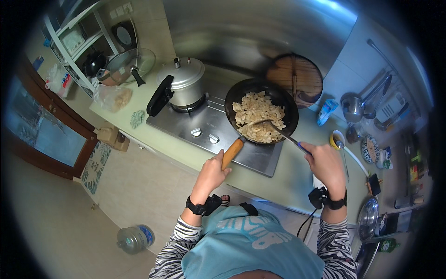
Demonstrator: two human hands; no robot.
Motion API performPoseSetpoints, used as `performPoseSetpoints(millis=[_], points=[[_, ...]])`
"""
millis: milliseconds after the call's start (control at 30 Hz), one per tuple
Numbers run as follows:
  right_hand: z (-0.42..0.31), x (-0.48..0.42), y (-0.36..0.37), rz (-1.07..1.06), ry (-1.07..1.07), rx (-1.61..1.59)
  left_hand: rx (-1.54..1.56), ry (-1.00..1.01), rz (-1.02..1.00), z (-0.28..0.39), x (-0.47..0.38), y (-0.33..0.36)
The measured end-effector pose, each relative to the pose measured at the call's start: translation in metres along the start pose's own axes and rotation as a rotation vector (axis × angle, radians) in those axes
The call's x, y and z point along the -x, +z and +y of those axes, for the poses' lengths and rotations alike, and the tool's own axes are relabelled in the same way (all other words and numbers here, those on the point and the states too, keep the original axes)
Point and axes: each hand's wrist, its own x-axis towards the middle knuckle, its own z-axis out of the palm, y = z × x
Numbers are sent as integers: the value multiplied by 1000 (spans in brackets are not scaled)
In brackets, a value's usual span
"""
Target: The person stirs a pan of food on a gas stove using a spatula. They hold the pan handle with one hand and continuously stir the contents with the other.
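Note:
My left hand (213, 171) is closed around the wooden handle (232, 152) of a dark wok (290, 101), which sits on the right side of a steel gas cooktop (184, 128). Inside the wok lies a heap of pale, thin-sliced food (259, 111), lightly browned in places; its exact kind I cannot tell. My right hand (325, 165) grips the handle of a metal cooking spatula (287, 136). The spatula's head rests in the front part of the food, partly covered by it.
A pressure cooker (184, 83) stands on the left burner, its black handle pointing forward. Behind the wok leans a round wooden lid (296, 75). A glass lid (129, 66) is at the counter's left end. To the right are a blue carton (327, 111) and a yellow bowl (336, 139).

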Motion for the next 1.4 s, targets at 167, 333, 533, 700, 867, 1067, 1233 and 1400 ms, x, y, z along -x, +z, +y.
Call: performPoseSetpoints(millis=[167, 333, 533, 700, 867, 1067, 1233, 1400], points=[[-11, -15, 24, -38, 6, -37, -6, 19, 11, 0, 0, 0], [2, -2, -5, 13, 11, -136, -11, 20, 11, 1, 0, -1], [-6, 4, 4, -82, 29, 11, -13, -8, 9, 4, -1, -1], [-6, -1, -3, 2, 50, -105, -6, 10, 16, 3, -1, -1], [1, 26, -11, -68, 92, -29, -23, 21, 35, 2, -1, 1], [29, 9, 14, 37, 166, -204, 9, -20, 21, 4, 0, -1], [50, -3, 23, 166, 220, -251, -14, -11, 19, 5, 0, -1], [36, -16, 48, 81, 196, -127, -21, 11, 24, 5, 1, -2]])
